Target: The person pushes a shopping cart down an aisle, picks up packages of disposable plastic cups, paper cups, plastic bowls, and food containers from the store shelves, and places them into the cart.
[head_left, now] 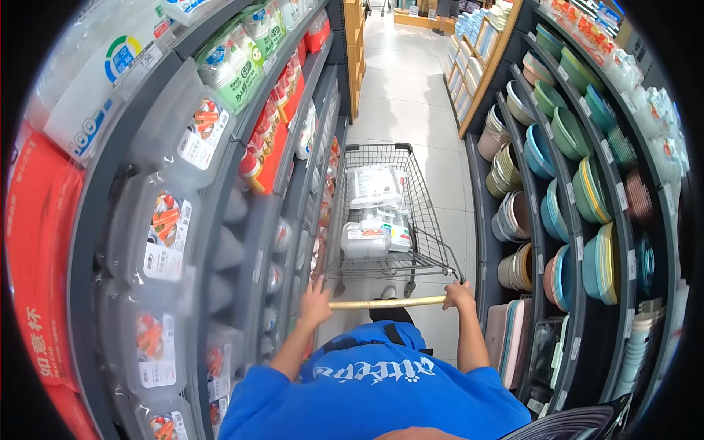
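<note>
A shopping cart (433,213) stands in front of me in the aisle, its yellow handle bar (385,303) running across near my body. My left hand (316,302) is closed round the left end of the handle. Round the right end is my right hand (459,295), also closed. Inside the wire basket lie a white plastic-wrapped pack (375,185), a clear plastic container pack (365,240) with a printed label, and another white pack (400,233) beside it.
Shelves with clear containers (165,227), green packs (231,73) and red packs line the left side. On the right, shelves hold stacked basins (587,191) and bins (513,216). The tiled floor (400,95) stretches ahead, with a person's legs (444,15) far off.
</note>
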Motion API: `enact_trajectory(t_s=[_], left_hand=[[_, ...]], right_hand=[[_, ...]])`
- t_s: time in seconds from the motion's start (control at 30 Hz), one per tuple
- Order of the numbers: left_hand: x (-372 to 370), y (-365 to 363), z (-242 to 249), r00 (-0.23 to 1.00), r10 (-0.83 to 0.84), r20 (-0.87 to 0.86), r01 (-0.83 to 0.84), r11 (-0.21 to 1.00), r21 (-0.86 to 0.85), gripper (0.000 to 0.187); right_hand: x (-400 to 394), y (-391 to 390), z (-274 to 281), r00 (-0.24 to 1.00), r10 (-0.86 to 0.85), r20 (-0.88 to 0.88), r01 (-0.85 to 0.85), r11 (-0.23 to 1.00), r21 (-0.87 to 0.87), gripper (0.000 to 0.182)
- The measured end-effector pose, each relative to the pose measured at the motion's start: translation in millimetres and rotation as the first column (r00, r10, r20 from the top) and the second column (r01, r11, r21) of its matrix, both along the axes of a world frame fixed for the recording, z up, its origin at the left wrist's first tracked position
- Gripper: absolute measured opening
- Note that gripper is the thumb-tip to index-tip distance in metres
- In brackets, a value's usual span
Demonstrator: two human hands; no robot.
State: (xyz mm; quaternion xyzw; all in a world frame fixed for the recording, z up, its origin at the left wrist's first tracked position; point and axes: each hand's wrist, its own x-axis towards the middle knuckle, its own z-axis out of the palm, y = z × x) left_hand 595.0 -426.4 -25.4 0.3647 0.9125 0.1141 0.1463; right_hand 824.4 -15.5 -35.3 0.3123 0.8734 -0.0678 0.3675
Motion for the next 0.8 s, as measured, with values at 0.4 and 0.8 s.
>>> enact_trajectory(t_s=[0.4,0.8], left_hand=[[-85.2,103.2,20.1,0.988,0.143,0.051,-0.131,0.971,-0.201,0.035],[-177.3,175.4,-5.4,0.968,0.23,0.099,-0.21,0.96,-0.184,0.042]], right_hand=[[-76.7,49.5,-5.3,0.403,0.093,-0.911,0.298,0.928,0.226,0.026],[-182.8,144.4,20.8,0.818,-0.049,-0.573,0.145,0.982,0.124,0.06]])
